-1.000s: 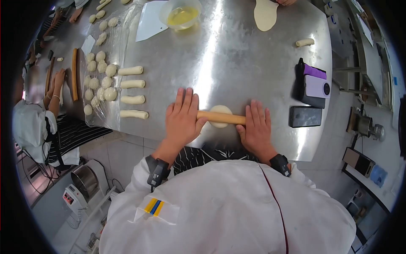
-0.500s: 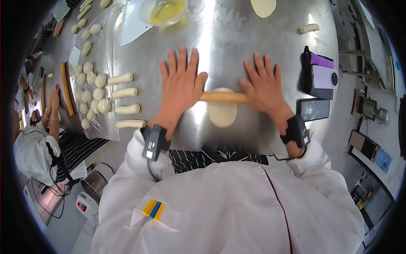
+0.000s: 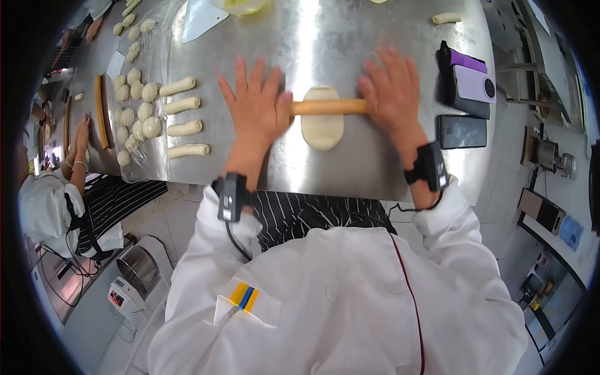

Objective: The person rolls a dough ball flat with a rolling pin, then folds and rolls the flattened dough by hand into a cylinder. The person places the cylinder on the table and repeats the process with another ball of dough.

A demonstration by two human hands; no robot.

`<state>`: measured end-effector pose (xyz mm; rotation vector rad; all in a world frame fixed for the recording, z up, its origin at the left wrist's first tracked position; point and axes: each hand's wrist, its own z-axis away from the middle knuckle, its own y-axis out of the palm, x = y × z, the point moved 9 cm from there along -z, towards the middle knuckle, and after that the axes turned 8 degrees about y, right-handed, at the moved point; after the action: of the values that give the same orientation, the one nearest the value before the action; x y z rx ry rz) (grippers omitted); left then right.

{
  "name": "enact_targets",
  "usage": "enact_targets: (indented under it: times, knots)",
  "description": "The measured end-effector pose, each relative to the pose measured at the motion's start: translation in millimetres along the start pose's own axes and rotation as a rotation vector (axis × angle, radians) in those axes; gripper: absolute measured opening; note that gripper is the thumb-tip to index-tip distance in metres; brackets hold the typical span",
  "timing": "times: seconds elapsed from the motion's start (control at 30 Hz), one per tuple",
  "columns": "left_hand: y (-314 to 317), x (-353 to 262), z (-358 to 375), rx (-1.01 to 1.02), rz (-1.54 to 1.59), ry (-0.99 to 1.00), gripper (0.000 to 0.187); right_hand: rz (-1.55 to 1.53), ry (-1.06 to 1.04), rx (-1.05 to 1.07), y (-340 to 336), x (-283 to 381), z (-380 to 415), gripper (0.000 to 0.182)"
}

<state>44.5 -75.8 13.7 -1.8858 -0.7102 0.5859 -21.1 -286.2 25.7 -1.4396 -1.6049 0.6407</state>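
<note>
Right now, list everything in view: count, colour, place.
Rolling pin: 1, tan, centre
Flattened dough: 1, cream, under pin
Dough rolls: 4, cream, mid-left
Lone roll: 1, cream, upper right
Dough balls: many, cream, left
Bowl: 1, translucent, top
Phones: 2, lilac, black, right
Table: 1, silver, beneath
Wooden sticks: 2, brown, left
Mixer: 1, white, lower left
Co-worker's jacket: 1, white, left
Left hand: 1, bare, pin's left
Right hand: 1, bare, pin's right
</note>
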Motion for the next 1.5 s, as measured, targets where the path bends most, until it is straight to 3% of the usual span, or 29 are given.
enact_targets:
  times: [0.03, 0.1, 0.27, 0.43, 0.5, 0.73, 0.93, 1.0, 1.03, 1.1, 1.23, 1.33, 1.4, 1.5]
  knots:
    - [6.0, -8.5, 19.3, 0.125, -0.033, -0.024, 0.047, 0.027, 0.019, 0.070, 0.9, 6.9, 15.8, 0.033]
    - [1.6, -26.9, 56.5, 0.140, 0.061, 0.008, 0.056, 0.084, 0.030, 0.222, 2.2, 16.7, 49.0, 0.042]
    - [-5.7, -39.3, 83.7, 0.165, 0.101, -0.039, 0.065, 0.138, 0.092, 0.265, -11.5, 30.1, 88.9, 0.054]
    - [8.0, -19.1, 33.9, 0.237, 0.083, -0.106, 0.063, 0.191, 0.108, 0.327, 10.3, 15.4, 44.8, 0.059]
    - [20.5, -12.4, 13.0, 0.389, 0.015, -0.085, 0.061, 0.171, 0.110, 0.367, 22.7, 6.6, 20.3, 0.060]
    - [39.8, 8.3, -44.9, 0.335, -0.027, -0.061, 0.058, 0.126, 0.149, 0.391, 52.2, -21.1, -27.9, 0.061]
    - [48.4, 18.0, -70.9, 0.220, 0.098, -0.037, 0.057, 0.056, 0.161, 0.225, 56.7, -41.4, -57.6, 0.059]
    - [47.3, 26.1, -79.0, 0.120, 0.171, -0.093, 0.047, 0.067, 0.051, -0.029, 39.4, -38.1, -65.4, 0.045]
    - [51.0, 27.4, -82.4, 0.124, 0.176, -0.095, 0.047, 0.070, 0.052, -0.023, 40.3, -41.2, -68.2, 0.045]
    - [59.9, 37.4, -92.4, 0.154, 0.102, -0.156, 0.036, 0.025, -0.023, -0.201, 25.0, -40.7, -73.4, 0.028]
    - [69.2, 44.9, -118.0, 0.114, 0.033, -0.109, 0.032, -0.011, -0.036, -0.260, 31.5, -59.6, -86.2, 0.020]
    - [73.0, 48.8, -129.4, 0.112, 0.068, -0.111, 0.033, -0.008, 0.032, -0.147, 39.3, -63.5, -99.9, 0.025]
    - [73.8, 54.4, -129.5, 0.118, 0.202, -0.210, 0.040, -0.071, -0.161, -0.415, -2.5, -29.1, -105.6, 0.010]
    - [52.1, 44.5, -120.7, -0.005, 0.172, -0.118, 0.039, -0.082, -0.165, -0.420, -11.8, -24.6, -92.7, 0.008]
